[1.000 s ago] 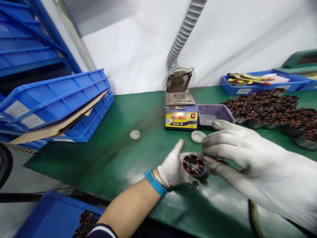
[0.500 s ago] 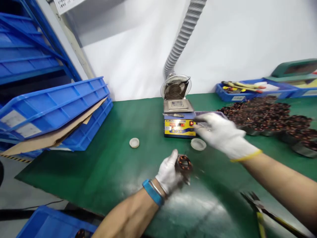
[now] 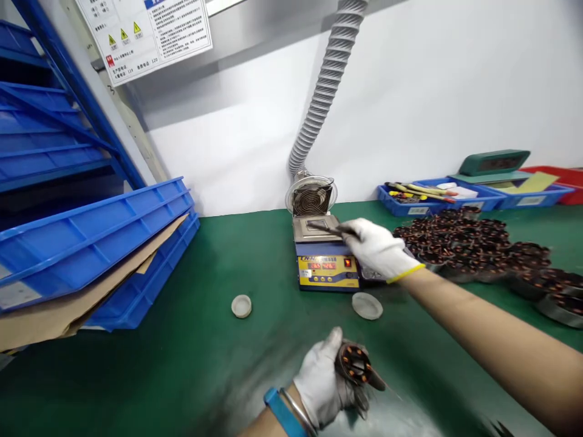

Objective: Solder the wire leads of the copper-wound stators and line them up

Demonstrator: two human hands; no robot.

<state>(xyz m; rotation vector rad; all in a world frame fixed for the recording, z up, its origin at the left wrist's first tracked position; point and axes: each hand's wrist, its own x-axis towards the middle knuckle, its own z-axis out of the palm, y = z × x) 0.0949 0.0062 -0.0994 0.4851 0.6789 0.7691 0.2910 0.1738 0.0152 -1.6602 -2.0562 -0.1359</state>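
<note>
My left hand, in a white glove, is closed around a motor stator with dark windings and copper-coloured bits round its ring. Thin wires trail below the stator. My right hand, gloved too, grips a thin, flat, dark scraper-like tool. The tool's tip lies over the square top of a solder pot, which has a yellow front and lit red digits. A shallow white dish sits in front of the pot; a smaller one is to its left.
Many more stators are heaped at the right. Blue trays with tools and papers stand behind them. A grey duct hose comes down behind the pot. Stacked blue crates with cardboard occupy the left side.
My right hand has moved from beside the pot's front to above its top and has taken hold of the flat tool. The left hand still holds the stator; the view has tilted upward.
</note>
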